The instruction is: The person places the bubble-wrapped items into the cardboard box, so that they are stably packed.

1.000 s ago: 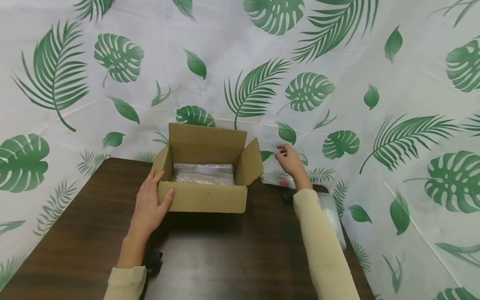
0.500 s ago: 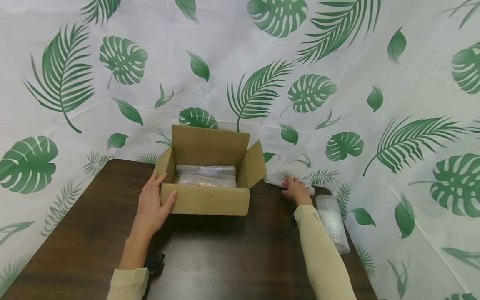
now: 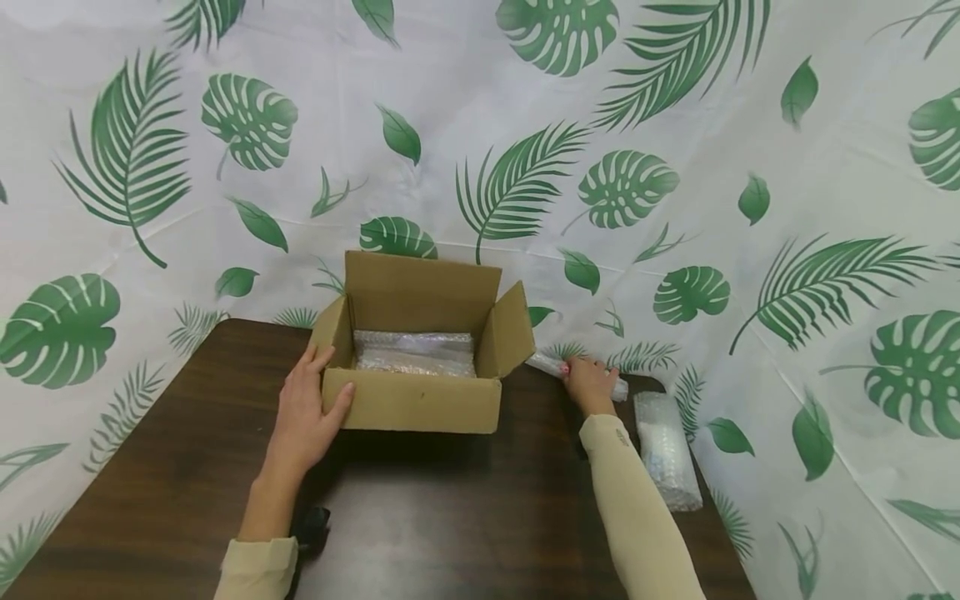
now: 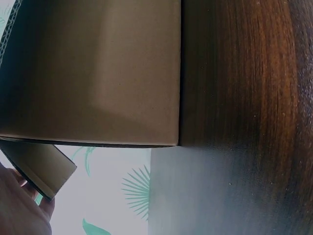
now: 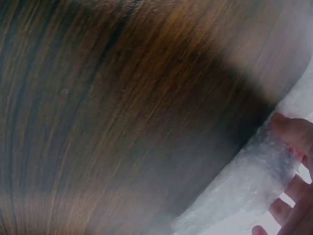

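Observation:
An open cardboard box (image 3: pixel 412 404) stands toward the back of the table. Inside it lie bubble-wrapped packages (image 3: pixel 412 354). My left hand (image 3: pixel 303 408) holds the box's front left corner, thumb on the front and fingers over the left flap; in the left wrist view the fingers (image 4: pixel 46 208) curl round that flap (image 4: pixel 41 169). At the table's back right, my right hand (image 3: pixel 591 385) grips a long bubble-wrapped package (image 3: pixel 546 363) with a bit of red on it. The right wrist view has the thumb on one side of this wrap (image 5: pixel 244 183) and fingers on the other. What is wrapped cannot be made out.
Another bubble-wrapped package (image 3: pixel 663 450) lies along the right edge of the dark wooden table (image 3: pixel 450 517). A leaf-printed white cloth (image 3: pixel 480 125) hangs right behind the table and to its right. The box's right flap (image 3: pixel 513 329) sticks outward.
My right hand has come down from above the back right of the table and taken hold of the long wrapped package, which now lies at a slant. My left hand stays on the box.

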`<action>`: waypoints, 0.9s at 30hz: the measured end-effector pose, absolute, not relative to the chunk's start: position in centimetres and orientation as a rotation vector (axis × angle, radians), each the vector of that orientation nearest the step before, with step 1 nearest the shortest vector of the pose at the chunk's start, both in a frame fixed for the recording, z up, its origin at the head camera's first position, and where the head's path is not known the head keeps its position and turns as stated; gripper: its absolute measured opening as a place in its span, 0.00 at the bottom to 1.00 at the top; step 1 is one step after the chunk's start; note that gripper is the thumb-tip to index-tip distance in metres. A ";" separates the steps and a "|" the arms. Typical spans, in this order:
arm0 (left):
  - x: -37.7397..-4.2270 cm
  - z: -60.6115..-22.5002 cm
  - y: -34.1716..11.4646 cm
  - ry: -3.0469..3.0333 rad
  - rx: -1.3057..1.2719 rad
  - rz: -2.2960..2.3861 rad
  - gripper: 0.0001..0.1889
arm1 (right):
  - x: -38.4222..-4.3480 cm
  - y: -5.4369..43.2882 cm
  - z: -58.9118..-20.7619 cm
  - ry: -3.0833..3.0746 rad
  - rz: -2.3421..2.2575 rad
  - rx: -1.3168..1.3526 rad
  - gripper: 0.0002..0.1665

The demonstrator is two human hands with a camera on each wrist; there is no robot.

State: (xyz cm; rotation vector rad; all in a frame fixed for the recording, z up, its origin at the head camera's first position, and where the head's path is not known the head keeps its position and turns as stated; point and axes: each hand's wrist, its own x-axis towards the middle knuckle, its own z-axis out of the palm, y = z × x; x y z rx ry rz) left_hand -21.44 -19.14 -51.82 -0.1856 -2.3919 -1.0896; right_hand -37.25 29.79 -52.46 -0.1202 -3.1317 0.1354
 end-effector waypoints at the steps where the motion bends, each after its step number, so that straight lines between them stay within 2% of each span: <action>1: -21.4 -51.9 -19.1 -2.389 -0.188 -1.090 0.36 | -37.3 29.8 -52.5 -3.126 0.135 -0.116 0.09; 11: -21.6 -52.1 -19.1 -2.391 -0.192 -0.996 0.37 | -37.6 31.3 -52.9 -3.118 0.143 -0.055 0.07; 16: -21.5 -52.3 -18.9 -2.394 -0.180 -0.987 0.37 | -37.3 31.3 -52.0 -3.092 0.239 -0.062 0.13; 19: -21.5 -52.4 -18.9 -2.387 -0.182 -0.986 0.37 | -36.5 30.7 -50.8 -2.983 0.312 -0.064 0.11; 23: -21.5 -52.5 -18.9 -2.372 -0.188 -0.995 0.37 | -35.5 30.0 -49.4 -2.756 0.389 -0.044 0.18; 27: -21.7 -52.6 -19.0 -2.362 -0.191 -1.000 0.37 | -34.8 29.6 -48.2 -2.499 0.459 0.013 0.11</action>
